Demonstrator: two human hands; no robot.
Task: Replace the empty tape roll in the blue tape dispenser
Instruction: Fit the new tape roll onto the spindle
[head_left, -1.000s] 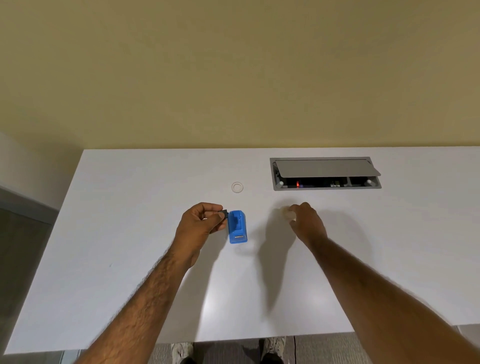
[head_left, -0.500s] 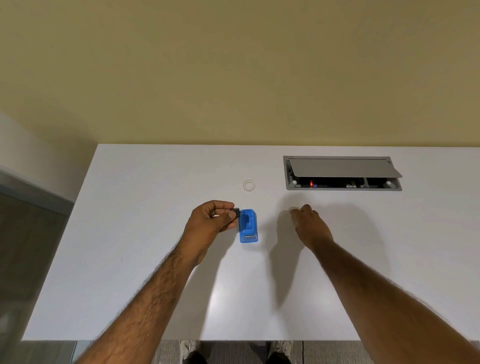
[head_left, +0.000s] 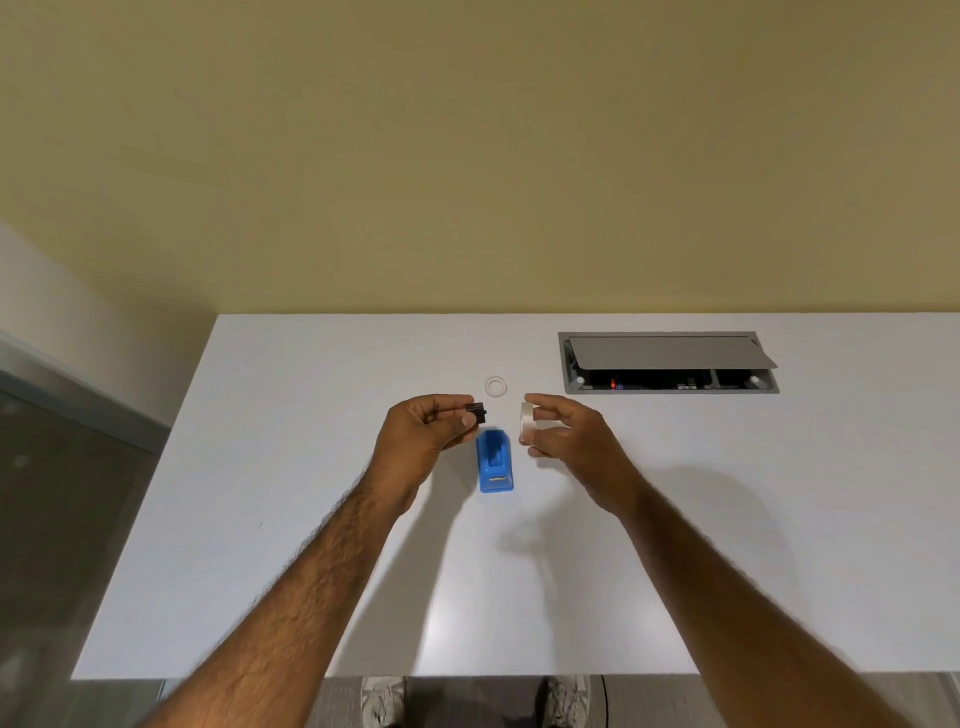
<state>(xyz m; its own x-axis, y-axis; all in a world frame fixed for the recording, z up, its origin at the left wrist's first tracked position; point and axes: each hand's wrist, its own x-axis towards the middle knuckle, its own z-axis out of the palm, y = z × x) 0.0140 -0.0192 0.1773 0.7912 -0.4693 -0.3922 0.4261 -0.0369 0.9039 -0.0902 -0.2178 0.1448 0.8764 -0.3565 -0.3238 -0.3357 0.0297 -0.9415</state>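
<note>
The blue tape dispenser (head_left: 494, 460) stands on the white table (head_left: 260, 493), its roll slot bare. My left hand (head_left: 423, 436) hovers just left of it, pinching a small black spindle (head_left: 476, 412) between thumb and fingers. To the dispenser's right, my right hand (head_left: 566, 434) holds a full clear tape roll (head_left: 526, 423) on edge above the table, facing the spindle. A thin, empty clear tape ring (head_left: 496, 387) lies flat on the table behind the dispenser.
A grey cable box (head_left: 668, 362) with a half-raised lid is set into the table at the back right. A yellow wall rises behind the table. The table's left edge drops to a dark floor. Shoes show below the near edge.
My right hand has lifted the tape roll off the table and brought it left toward the spindle. My left hand has stayed beside the dispenser with the spindle.
</note>
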